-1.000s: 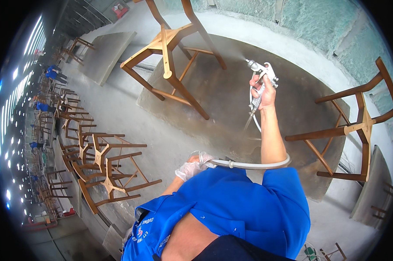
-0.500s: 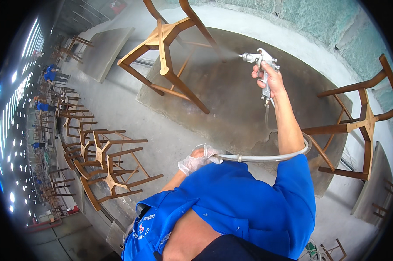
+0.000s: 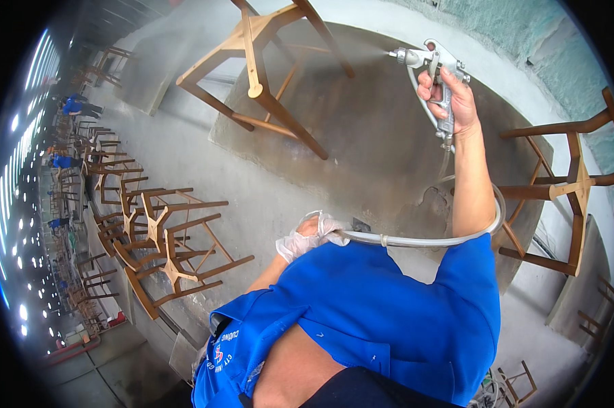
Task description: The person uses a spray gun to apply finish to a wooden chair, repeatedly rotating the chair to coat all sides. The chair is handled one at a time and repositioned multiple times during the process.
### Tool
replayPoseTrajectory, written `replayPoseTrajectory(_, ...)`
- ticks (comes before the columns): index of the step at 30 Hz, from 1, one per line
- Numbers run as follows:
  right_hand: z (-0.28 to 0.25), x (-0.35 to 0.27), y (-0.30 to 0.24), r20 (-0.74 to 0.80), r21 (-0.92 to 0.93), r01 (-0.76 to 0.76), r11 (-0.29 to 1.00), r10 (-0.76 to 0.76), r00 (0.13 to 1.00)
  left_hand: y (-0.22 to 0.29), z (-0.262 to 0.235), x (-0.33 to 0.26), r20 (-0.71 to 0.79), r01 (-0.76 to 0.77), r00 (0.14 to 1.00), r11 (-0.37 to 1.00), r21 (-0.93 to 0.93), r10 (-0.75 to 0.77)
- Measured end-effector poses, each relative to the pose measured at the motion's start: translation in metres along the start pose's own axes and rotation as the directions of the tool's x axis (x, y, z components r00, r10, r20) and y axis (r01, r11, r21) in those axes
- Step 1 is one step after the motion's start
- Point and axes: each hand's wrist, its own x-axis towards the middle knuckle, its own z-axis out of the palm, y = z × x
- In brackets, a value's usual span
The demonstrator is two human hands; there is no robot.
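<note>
My right hand [image 3: 456, 100] is bare and wraps around the grip of a silver spray gun [image 3: 416, 57], fingers at its trigger. A fine mist leaves the nozzle toward the left, where a wooden chair frame [image 3: 254, 47] without a seat stands with its legs turned toward me. From the gun's lower end a clear hose hangs. A pale hose [image 3: 422, 241] bends past my right forearm and runs across my front to my left hand [image 3: 310, 231]. Thin clear plastic covers that hand, which is closed around the hose; its fingertips are partly hidden.
A brown-stained board [image 3: 361, 122] lies under the chair frame. Another wooden frame [image 3: 579, 187] stands at the right, beside the pale green wall [image 3: 511, 34]. Several chair frames [image 3: 158, 224] line the left, with people in blue farther off.
The spray gun and my right hand have moved right and slightly up, away from the chair frame. Mist still comes out. My left hand stays nearly in place.
</note>
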Motion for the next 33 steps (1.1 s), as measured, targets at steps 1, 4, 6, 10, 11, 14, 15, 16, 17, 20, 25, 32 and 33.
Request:
replayPoseTrajectory(1, -0.001, -0.005, 0.001, -0.072, -0.091, -0.011, 0.996, 0.004, 0.997, -0.001, 0.000, 0.000, 0.001, -0.011, 1.000, 1.000, 0.004, 0.011)
replayPoseTrajectory(4, -0.012, -0.014, 0.018, -0.239, -0.270, -0.160, 0.949, 0.095, 0.966, -0.002, -0.001, 0.002, -0.047, -0.080, 0.996, 0.997, -0.003, 0.079)
replayPoseTrajectory(6, -0.030, -0.023, 0.040, -0.378, -0.300, -0.277, 0.913, 0.153, 0.913, -0.001, -0.002, 0.000, -0.020, -0.039, 0.999, 0.999, 0.029, 0.040)
replayPoseTrajectory(10, -0.084, -0.053, 0.094, -0.596, -0.303, -0.480, 0.823, 0.229, 0.770, 0.004, -0.003, -0.010, -0.018, 0.048, 0.999, 0.999, 0.003, -0.048)
replayPoseTrajectory(11, -0.098, -0.065, 0.110, -0.635, -0.294, -0.515, 0.805, 0.238, 0.735, 0.004, -0.003, -0.013, -0.021, 0.083, 0.996, 0.997, 0.003, -0.083)
replayPoseTrajectory(14, -0.128, -0.105, 0.162, -0.762, -0.202, -0.624, 0.755, 0.279, 0.585, 0.000, -0.005, -0.022, -0.031, 0.100, 0.995, 0.995, 0.021, -0.099)
replayPoseTrajectory(15, -0.135, -0.121, 0.181, -0.811, -0.203, -0.649, 0.734, 0.246, 0.532, -0.004, -0.005, -0.024, -0.031, 0.090, 0.996, 0.995, 0.040, -0.089)
replayPoseTrajectory(16, -0.139, -0.138, 0.199, -0.857, -0.151, -0.657, 0.738, 0.234, 0.460, -0.009, -0.005, -0.027, -0.033, 0.076, 0.997, 0.995, 0.060, -0.074)
replayPoseTrajectory(17, -0.140, -0.154, 0.217, -0.891, -0.107, -0.639, 0.762, 0.212, 0.401, -0.013, -0.006, -0.031, -0.052, 0.059, 0.997, 0.997, 0.049, -0.057)
replayPoseTrajectory(20, -0.114, -0.191, 0.261, -0.953, -0.065, -0.540, 0.839, 0.109, 0.284, -0.030, -0.022, -0.057, -0.104, 0.002, 0.995, 1.000, 0.024, 0.000)
replayPoseTrajectory(25, -0.024, -0.241, 0.308, -0.857, -0.026, 0.073, 0.997, -0.060, 0.512, -0.057, -0.066, -0.119, -0.105, -0.114, 0.988, 0.993, -0.024, 0.111)
replayPoseTrajectory(32, 0.136, -0.244, 0.342, -0.556, 0.012, 0.629, 0.778, -0.517, 0.650, -0.096, -0.137, -0.176, 0.147, -0.288, 0.944, 0.954, -0.080, 0.297)
replayPoseTrajectory(33, 0.148, -0.245, 0.349, -0.571, -0.011, 0.630, 0.777, -0.522, 0.634, -0.099, -0.144, -0.174, 0.176, -0.304, 0.932, 0.948, -0.093, 0.316)
